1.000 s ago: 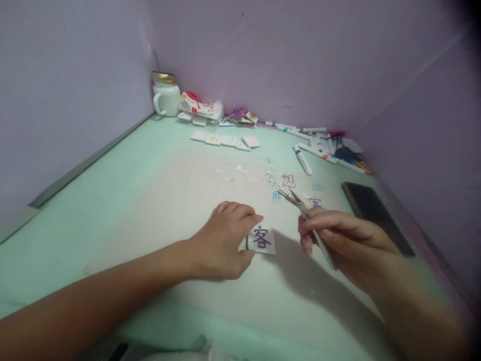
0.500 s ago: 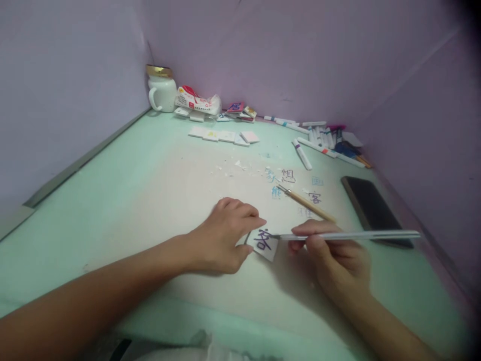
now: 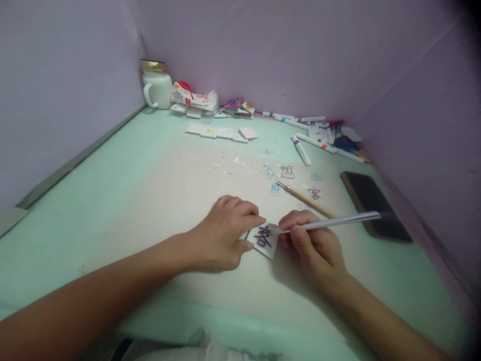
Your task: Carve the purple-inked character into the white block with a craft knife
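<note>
My left hand (image 3: 224,234) pinches the left edge of a small white tile (image 3: 265,239) with a dark written character on it, lying on the pale green table (image 3: 124,200). My right hand (image 3: 314,246) grips a thin silver-handled tool (image 3: 338,221) like a pen, its tip touching the tile's upper right edge. A wooden-handled tool (image 3: 308,200) lies loose on the table just beyond my right hand.
A dark phone (image 3: 374,204) lies at the right. Several marker pens (image 3: 322,142) are heaped by the back wall. A row of blank white tiles (image 3: 222,132), a white mug (image 3: 157,88) and a packet (image 3: 194,100) sit at the back. Written characters (image 3: 287,172) mark the tabletop.
A second ago my right hand held both tools up off the tile. The wooden tool now lies on the table, and the silver tool's tip has come down onto the tile.
</note>
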### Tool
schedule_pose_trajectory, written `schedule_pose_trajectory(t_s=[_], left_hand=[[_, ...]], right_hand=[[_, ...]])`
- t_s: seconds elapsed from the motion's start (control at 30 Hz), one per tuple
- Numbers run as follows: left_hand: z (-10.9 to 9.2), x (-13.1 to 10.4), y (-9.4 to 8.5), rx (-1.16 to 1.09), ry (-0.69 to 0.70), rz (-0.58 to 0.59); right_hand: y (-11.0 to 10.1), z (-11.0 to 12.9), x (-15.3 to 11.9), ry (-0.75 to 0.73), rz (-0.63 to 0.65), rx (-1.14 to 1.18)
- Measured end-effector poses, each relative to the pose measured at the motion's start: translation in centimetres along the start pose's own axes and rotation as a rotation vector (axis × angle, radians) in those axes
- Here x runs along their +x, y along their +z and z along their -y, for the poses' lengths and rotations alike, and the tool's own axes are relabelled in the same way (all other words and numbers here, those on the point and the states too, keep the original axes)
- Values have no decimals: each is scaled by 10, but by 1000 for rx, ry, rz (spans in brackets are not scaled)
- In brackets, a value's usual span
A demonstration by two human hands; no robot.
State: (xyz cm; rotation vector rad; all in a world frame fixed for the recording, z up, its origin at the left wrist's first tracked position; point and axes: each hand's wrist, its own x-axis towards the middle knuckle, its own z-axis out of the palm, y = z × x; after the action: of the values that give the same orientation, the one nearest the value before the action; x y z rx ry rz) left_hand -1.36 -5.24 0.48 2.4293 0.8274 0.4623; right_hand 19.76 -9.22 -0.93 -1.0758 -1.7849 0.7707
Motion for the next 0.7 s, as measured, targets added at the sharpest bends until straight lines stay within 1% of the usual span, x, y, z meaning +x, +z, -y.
schedule_pose_trajectory(t_s=[0.23,0.37,0.47,0.7], left_hand=[[-1,2,0,-3,-5,16],[-2,2,-1,2,-3,17],[-1,2,-1,4,2,20],[-1,3,-1,28,-4,27]], right_hand=[[2,0,2,17,34,-54],[2,2,4,-6,52,-95],[2,2,6,-22,47,-106],[3,4,7,14,35,-124]])
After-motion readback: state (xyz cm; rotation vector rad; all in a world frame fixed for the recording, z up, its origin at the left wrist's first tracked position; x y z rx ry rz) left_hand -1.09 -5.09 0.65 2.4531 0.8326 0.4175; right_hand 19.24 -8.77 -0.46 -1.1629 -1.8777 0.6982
